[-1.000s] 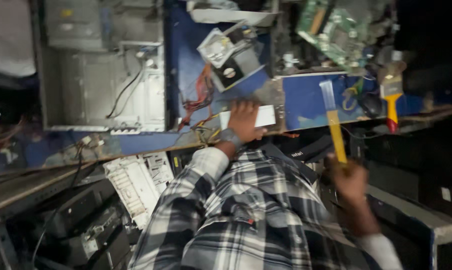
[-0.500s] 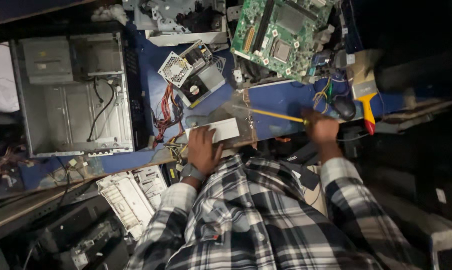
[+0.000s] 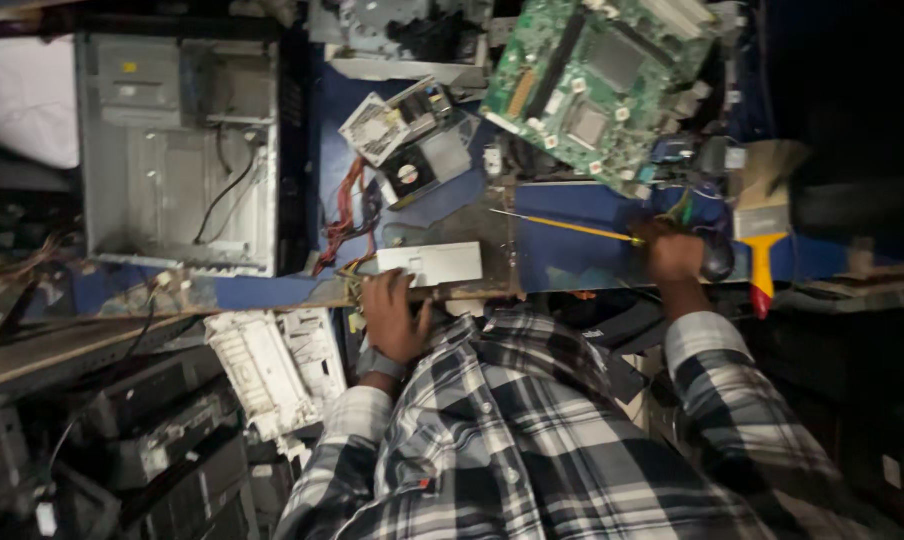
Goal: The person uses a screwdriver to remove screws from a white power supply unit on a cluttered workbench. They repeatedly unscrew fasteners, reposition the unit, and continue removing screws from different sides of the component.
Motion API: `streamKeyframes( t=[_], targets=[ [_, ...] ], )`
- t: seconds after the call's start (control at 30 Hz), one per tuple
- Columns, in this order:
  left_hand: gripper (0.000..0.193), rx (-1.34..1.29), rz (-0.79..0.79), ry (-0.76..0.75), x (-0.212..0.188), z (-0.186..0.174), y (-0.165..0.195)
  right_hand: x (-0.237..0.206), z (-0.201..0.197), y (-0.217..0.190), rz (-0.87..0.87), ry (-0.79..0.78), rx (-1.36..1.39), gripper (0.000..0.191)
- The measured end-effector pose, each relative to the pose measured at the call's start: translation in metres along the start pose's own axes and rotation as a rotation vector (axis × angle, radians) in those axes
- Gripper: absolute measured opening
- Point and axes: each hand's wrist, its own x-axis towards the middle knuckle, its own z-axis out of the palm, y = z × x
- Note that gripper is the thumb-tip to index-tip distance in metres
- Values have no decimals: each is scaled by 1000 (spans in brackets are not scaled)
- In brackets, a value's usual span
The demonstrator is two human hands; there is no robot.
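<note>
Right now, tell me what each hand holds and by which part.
Right hand grips the yellow screwdriver by its handle end. Left hand rests at the white box, gripping nothing.

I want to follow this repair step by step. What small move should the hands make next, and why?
Probably bring the yellow screwdriver tip over to the white rectangular unit. The right hand holds the tool with its shaft lying flat over the blue bench, pointing at that unit, while the left hand rests at the unit's near edge as if steadying it.

Green circuit board [image 3: 597,85], blue table [image 3: 572,255], yellow-handled brush [image 3: 762,235], black-and-white plaid shirt [image 3: 532,440].
</note>
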Motion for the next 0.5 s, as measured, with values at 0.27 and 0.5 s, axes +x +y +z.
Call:
streamKeyframes(
  t=[0.27, 0.5],
  targets=[
    [49, -62, 27, 28, 2, -4, 8, 4, -3, -1, -61, -53, 28, 18],
    [29, -503, 20, -193, 2, 3, 21, -18, -1, -64, -57, 76, 577, 18]
  ],
)
